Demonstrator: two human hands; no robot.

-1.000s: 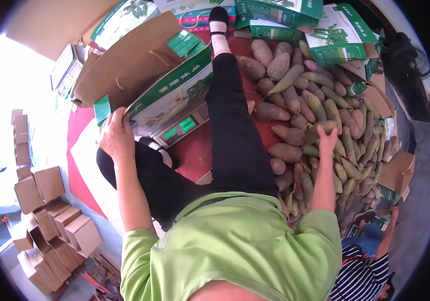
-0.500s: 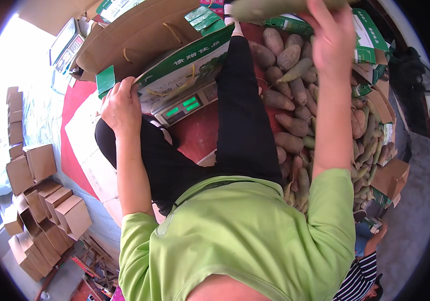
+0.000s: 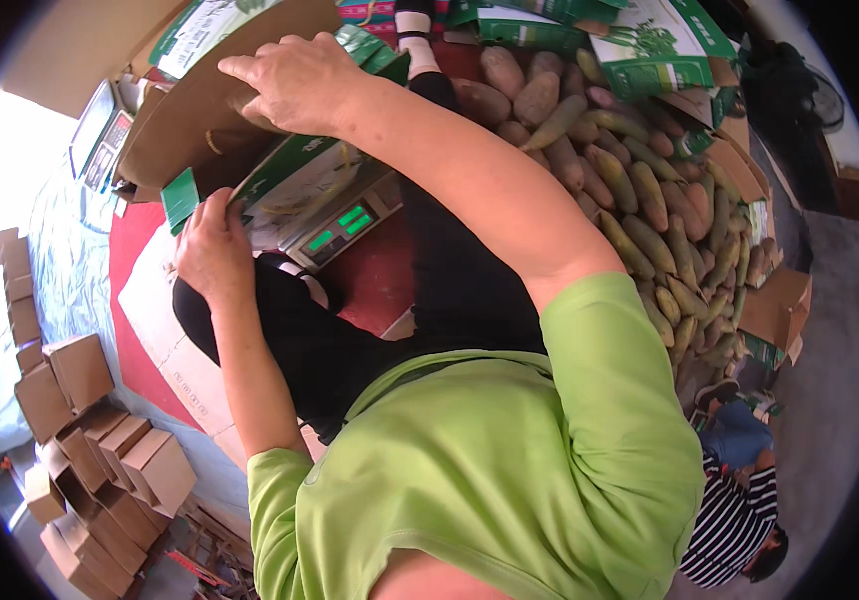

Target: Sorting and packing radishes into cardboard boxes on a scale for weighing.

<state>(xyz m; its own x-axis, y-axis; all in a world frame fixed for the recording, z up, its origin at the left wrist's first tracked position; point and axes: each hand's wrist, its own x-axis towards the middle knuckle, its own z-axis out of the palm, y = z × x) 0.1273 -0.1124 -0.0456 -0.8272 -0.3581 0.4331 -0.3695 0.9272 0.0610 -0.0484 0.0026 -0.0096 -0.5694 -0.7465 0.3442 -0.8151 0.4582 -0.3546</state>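
My left hand (image 3: 213, 250) is closed on the near edge of an open carton (image 3: 284, 190), brown inside with green and white print outside. Over the carton's opening, my right hand (image 3: 299, 85) reaches across from the right, index finger stretched out and the other fingers partly bent. No vegetable shows in it; the carton wall hides what lies below. Beneath the carton is a digital scale (image 3: 344, 225) with lit green figures. To the right lies a big heap of long root vegetables (image 3: 649, 195), reddish-brown to green.
Flattened green and white cartons (image 3: 659, 40) lie behind the heap. Another scale (image 3: 104, 150) stands at the far left. Brown boxes (image 3: 154, 465) are stacked at the lower left. A person in a striped top (image 3: 734, 530) is at the lower right.
My right hand has swung left from above the heap to over the carton. The long vegetable it held is out of sight. My left hand keeps its hold on the carton edge.
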